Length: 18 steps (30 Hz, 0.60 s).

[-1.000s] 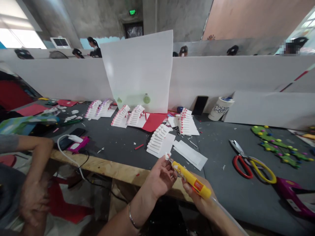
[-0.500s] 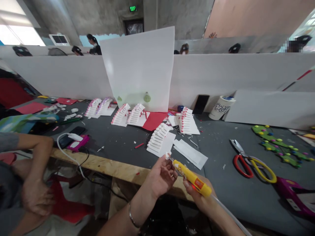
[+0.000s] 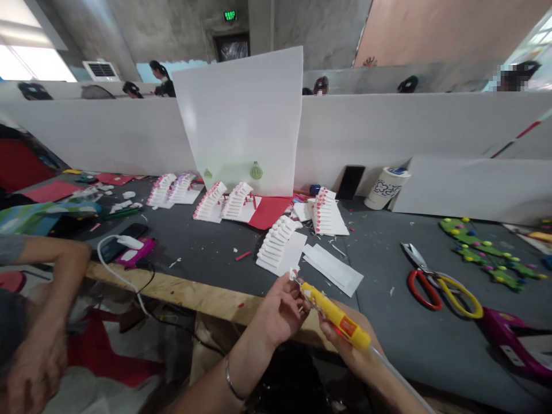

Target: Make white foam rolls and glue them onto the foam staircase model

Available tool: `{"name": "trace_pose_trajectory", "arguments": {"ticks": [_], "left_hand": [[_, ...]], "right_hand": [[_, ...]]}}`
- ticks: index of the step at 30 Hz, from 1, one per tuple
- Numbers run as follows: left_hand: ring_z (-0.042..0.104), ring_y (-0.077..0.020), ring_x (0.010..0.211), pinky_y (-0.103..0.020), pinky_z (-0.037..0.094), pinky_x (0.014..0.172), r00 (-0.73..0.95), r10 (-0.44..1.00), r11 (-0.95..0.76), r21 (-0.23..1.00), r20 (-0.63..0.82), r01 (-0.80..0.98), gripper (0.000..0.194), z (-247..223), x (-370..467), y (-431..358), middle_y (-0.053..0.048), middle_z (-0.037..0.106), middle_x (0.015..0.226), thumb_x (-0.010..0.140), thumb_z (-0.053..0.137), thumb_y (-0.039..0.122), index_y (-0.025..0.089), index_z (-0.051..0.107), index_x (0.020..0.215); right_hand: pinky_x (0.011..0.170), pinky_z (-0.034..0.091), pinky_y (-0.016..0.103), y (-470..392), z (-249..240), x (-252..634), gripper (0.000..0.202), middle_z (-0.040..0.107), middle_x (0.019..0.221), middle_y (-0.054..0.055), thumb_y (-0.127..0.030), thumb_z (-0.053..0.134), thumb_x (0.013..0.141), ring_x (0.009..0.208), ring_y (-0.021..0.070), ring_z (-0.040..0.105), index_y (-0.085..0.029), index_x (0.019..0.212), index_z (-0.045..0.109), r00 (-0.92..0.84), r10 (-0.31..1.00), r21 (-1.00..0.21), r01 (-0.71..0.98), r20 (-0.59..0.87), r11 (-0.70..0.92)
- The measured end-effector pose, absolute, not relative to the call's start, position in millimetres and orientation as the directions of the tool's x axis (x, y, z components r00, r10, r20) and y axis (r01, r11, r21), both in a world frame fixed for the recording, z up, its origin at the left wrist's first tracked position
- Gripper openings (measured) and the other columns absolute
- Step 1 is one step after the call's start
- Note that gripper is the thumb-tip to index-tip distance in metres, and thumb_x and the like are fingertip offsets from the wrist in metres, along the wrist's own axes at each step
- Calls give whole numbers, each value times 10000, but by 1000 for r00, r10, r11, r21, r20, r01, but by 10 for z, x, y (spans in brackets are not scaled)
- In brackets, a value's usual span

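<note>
My right hand [image 3: 345, 339] is wrapped round a yellow glue gun [image 3: 334, 313], with a pale glue stick [image 3: 397, 374] running out of its rear end. The gun's nozzle points up and left, at a small white piece [image 3: 292, 274] pinched in the fingertips of my left hand [image 3: 280, 313]. Its exact shape is too small to make out. Just beyond my hands stands a white stair-like paper model [image 3: 276, 244] on a white base [image 3: 294, 253]. Right of it lie white card strips [image 3: 334, 269].
Scissors with red and yellow handles [image 3: 431, 287] lie at the right, near a purple tool [image 3: 517, 345] and green pieces with coloured balls [image 3: 491, 253]. Behind are more stair models [image 3: 237, 201], a phone [image 3: 351, 182] and a paper cup [image 3: 386, 188]. A person's arm [image 3: 56, 299] is at the left.
My hands, the glue gun and the white piece keep nearly the same place. The other person's hand at the left has moved down and left. The view has shifted slightly.
</note>
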<state>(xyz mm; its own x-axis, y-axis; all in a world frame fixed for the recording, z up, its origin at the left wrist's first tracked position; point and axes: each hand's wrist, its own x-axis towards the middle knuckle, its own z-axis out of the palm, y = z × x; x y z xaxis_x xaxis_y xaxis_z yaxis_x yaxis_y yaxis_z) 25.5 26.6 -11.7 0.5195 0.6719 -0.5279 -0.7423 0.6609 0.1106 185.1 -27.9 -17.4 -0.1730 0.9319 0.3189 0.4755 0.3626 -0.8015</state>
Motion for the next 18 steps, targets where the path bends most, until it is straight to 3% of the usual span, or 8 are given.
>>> {"name": "trace_pose_trajectory", "arguments": {"ticks": [3,6,10,14,18], "left_hand": [[620,-99,629,-215,458,582,524,662,665,99,-536,-740,124,-114,254,286,2,657,753,834,660,266,162,649,900],[618,-106,630,-221,431,578,497,663,651,104,-559,-752,84,-108,257,308,7,652,725,842,646,238,163,648,880],[599,-102,605,-220,396,574,477,660,641,104,-581,-760,57,-124,257,318,14,642,701,844,640,221,169,643,866],[592,-96,603,-219,381,578,469,653,646,116,-594,-754,73,-158,237,312,11,643,710,826,659,208,161,632,875],[592,-95,605,-221,376,582,459,662,643,133,-592,-754,89,-152,209,311,15,640,707,821,666,211,161,624,882]], "right_hand": [[501,416,235,-246,-165,1969,310,575,635,3,-464,488,870,529,131,520,-200,730,570,-117,944,-821,468,309,326],[465,403,247,-136,-156,2220,327,569,571,-10,-509,501,852,476,140,510,-204,797,606,73,968,-819,551,242,163],[435,354,266,133,-155,2701,349,533,519,-7,-553,518,819,459,162,512,-230,687,528,286,920,-653,756,268,-45],[489,373,307,451,-331,3154,363,536,559,43,-572,481,804,509,193,528,-264,624,416,143,916,-392,920,374,16],[558,449,358,676,-648,3485,339,539,551,71,-544,544,703,578,254,580,-275,582,377,101,947,-286,958,305,-9]]}}
